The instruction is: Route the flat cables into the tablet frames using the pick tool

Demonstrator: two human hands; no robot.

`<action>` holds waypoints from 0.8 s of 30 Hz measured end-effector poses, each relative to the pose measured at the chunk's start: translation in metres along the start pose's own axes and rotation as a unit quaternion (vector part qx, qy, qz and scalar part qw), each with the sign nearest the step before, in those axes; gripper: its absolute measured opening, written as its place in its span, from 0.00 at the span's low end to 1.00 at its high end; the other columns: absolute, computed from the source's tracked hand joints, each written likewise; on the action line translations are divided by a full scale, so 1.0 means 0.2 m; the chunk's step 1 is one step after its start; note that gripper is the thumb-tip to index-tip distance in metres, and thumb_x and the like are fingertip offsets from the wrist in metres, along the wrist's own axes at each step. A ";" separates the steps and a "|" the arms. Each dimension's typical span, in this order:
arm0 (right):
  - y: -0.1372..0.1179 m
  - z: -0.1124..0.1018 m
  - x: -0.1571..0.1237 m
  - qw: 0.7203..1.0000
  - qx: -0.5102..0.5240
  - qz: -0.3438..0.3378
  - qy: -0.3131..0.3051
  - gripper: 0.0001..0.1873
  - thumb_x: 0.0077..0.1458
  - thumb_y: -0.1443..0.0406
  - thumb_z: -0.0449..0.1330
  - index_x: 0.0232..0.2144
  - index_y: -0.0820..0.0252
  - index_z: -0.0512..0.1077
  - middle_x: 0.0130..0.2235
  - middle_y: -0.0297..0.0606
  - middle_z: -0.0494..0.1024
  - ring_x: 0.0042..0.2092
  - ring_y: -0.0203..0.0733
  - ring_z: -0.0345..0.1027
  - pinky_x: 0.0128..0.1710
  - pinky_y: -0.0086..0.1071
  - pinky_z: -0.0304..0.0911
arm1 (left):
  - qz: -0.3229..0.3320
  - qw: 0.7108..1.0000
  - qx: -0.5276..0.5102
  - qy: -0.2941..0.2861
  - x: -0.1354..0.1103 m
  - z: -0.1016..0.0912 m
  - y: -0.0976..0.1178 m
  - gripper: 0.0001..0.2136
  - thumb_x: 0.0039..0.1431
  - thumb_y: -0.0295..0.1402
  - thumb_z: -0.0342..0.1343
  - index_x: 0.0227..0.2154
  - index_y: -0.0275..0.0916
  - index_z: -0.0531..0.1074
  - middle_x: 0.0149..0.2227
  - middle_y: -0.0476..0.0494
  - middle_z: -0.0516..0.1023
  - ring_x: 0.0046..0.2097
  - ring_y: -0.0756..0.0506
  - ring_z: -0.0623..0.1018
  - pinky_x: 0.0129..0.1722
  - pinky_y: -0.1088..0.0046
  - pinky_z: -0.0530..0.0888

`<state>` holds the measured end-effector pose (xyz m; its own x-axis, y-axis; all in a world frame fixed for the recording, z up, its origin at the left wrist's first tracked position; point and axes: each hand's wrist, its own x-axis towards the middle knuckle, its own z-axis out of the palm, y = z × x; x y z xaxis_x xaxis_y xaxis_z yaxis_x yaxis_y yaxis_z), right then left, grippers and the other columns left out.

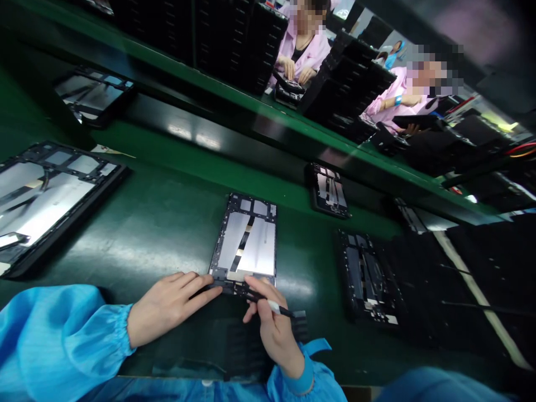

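Note:
An opened tablet chassis (247, 243) with a silver inner plate and a dark ribbon cable lies on the green bench in front of me. My left hand (170, 304) lies flat, fingers stretched out, with its fingertips on the chassis' near left corner. My right hand (270, 324) is closed around a thin black tool with a white band (274, 306). The tool's tip rests at the chassis' near edge. Both my sleeves are bright blue.
Another open chassis in a black tray (46, 195) sits at left, one (94, 95) farther back, and more (329, 190) (368, 276) to the right. A dark conveyor strip (201, 137) runs across. Two people in pink coats (304, 47) (402, 95) work beyond stacked black trays (234, 39).

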<state>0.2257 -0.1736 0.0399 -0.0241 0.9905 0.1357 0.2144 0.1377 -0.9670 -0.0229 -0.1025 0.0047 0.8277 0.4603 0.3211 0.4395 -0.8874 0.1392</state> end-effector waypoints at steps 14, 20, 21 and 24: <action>0.05 0.03 -0.03 0.997 -0.012 0.075 0.015 0.12 0.65 0.58 0.60 0.41 0.56 0.81 0.30 0.37 0.81 0.25 0.37 0.76 0.25 0.26 0.74 | 0.015 0.999 0.039 0.033 0.00 0.00 0.01 0.21 0.72 0.22 0.36 0.59 0.41 0.68 0.51 0.41 0.76 0.45 0.44 0.75 0.45 0.68 0.71; 0.07 -0.04 -0.06 0.992 0.014 0.113 0.047 0.13 0.64 0.55 0.61 0.40 0.55 0.82 0.29 0.37 0.83 0.23 0.37 0.75 0.21 0.25 0.73 | 0.001 0.999 0.036 -0.001 -0.01 -0.01 0.01 0.22 0.71 0.21 0.38 0.61 0.43 0.66 0.53 0.42 0.76 0.47 0.44 0.76 0.47 0.68 0.72; 0.07 -0.04 -0.06 0.992 0.018 0.112 0.050 0.14 0.64 0.55 0.61 0.40 0.55 0.82 0.30 0.38 0.84 0.23 0.37 0.75 0.21 0.26 0.73 | 0.005 0.999 0.032 0.005 -0.01 -0.01 0.00 0.22 0.71 0.21 0.38 0.61 0.43 0.65 0.53 0.41 0.76 0.47 0.44 0.76 0.47 0.68 0.72; 0.07 -0.02 -0.06 0.994 0.031 0.102 0.035 0.13 0.65 0.55 0.61 0.41 0.54 0.81 0.33 0.39 0.85 0.24 0.38 0.76 0.23 0.27 0.75 | 0.028 0.999 0.010 0.034 -0.03 -0.01 -0.02 0.21 0.72 0.22 0.38 0.61 0.41 0.66 0.54 0.41 0.76 0.45 0.45 0.76 0.45 0.69 0.72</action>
<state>0.2330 -0.1831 0.0263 0.0821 0.9953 -0.0515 0.1463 -0.0632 -0.9872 -0.0303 -0.1006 0.0045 0.8257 0.4067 0.3909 0.4009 -0.9106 0.1004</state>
